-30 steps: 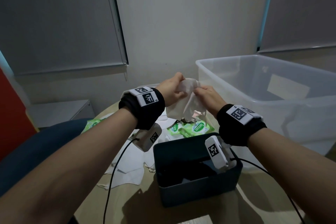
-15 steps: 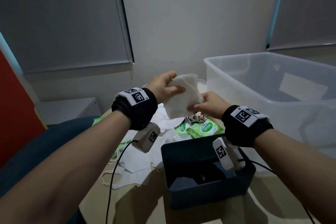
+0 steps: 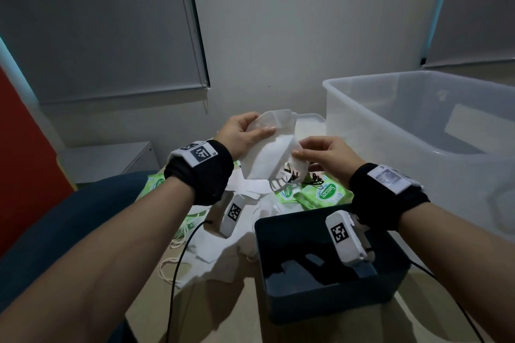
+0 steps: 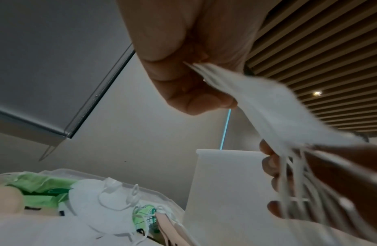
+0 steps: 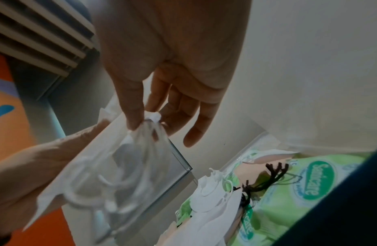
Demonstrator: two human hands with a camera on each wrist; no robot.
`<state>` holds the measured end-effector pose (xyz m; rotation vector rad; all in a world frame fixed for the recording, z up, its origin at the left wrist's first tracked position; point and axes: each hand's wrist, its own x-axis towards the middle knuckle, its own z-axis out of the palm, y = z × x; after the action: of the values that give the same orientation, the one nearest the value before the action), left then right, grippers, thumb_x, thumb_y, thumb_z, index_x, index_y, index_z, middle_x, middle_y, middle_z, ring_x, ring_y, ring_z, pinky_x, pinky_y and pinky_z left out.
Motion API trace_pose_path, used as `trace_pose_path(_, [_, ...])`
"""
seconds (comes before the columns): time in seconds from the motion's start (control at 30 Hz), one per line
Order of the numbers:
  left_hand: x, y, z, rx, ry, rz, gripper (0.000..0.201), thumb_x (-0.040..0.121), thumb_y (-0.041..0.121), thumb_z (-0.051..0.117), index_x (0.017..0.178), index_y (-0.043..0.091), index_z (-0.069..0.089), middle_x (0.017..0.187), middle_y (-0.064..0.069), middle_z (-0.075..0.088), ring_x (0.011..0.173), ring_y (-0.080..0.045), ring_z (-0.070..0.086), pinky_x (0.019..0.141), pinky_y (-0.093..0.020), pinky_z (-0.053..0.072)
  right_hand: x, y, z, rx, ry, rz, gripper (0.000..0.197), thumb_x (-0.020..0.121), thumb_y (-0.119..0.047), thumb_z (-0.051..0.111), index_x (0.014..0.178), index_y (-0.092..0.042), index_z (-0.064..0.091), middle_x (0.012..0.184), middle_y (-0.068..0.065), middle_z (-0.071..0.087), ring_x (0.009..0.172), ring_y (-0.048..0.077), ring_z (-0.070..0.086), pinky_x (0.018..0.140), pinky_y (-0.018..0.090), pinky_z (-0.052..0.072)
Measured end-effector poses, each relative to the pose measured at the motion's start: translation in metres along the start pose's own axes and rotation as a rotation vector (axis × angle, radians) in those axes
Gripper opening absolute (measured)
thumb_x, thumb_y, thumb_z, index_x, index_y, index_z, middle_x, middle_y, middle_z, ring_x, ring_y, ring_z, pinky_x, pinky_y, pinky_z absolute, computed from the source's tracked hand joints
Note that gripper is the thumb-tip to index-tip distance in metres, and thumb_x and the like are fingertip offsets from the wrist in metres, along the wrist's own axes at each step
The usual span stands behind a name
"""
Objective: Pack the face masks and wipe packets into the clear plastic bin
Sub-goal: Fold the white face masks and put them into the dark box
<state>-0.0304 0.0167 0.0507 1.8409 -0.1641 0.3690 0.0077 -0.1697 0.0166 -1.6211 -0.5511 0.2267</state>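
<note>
Both hands hold one white face mask (image 3: 271, 152) in the air above the table. My left hand (image 3: 245, 133) grips its upper left edge with the thumb on top; in the left wrist view the mask (image 4: 267, 106) runs out from under that thumb. My right hand (image 3: 315, 153) pinches the mask's lower right end (image 5: 149, 123), where its white ear loops (image 5: 124, 179) hang. The clear plastic bin (image 3: 418, 131) stands to the right. Green wipe packets (image 3: 320, 195) and more white masks (image 3: 217, 253) lie on the table below the hands.
A dark blue box (image 3: 328, 267) stands open near me, under my right wrist. A mask with black loops (image 3: 301, 178) lies on the green packets. A clear lid (image 3: 309, 120) lies behind the pile. A dark blue chair (image 3: 55, 220) is at the left.
The hands have moved apart and spread the mask out between them. The left hand has risen slightly; the right has shifted down and right along the mask.
</note>
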Motion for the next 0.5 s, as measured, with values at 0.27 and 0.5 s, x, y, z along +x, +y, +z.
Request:
trace_pose_path(0.27, [0.003,-0.018,0.005,-0.018,0.106,0.013,0.008,0.089,0.014,0.061,0.083,0.019,0.06,0.071,0.006,0.065,0.052,0.001,0.059,0.051,-0.016,0.048,-0.004,-0.003,0.002,-0.044,0.122,-0.106,0.031,0.078,0.006,0.066,0.086,-0.022,0.055,0.081,0.007,0.062,0.069,0.021,0.061,0.064,0.028,0.051])
trace_pose_path(0.5, [0.001,-0.015,0.015,0.067,0.149,-0.004,0.014,0.094,0.028,0.053,0.088,0.016,0.058,0.071,0.006,0.061,0.045,0.006,0.054,0.047,-0.014,0.043,-0.006,-0.008,0.006,-0.092,0.138,-0.208,0.013,0.078,-0.009,0.073,0.075,-0.021,0.067,0.074,-0.002,0.066,0.068,0.01,0.06,0.07,0.02,0.049])
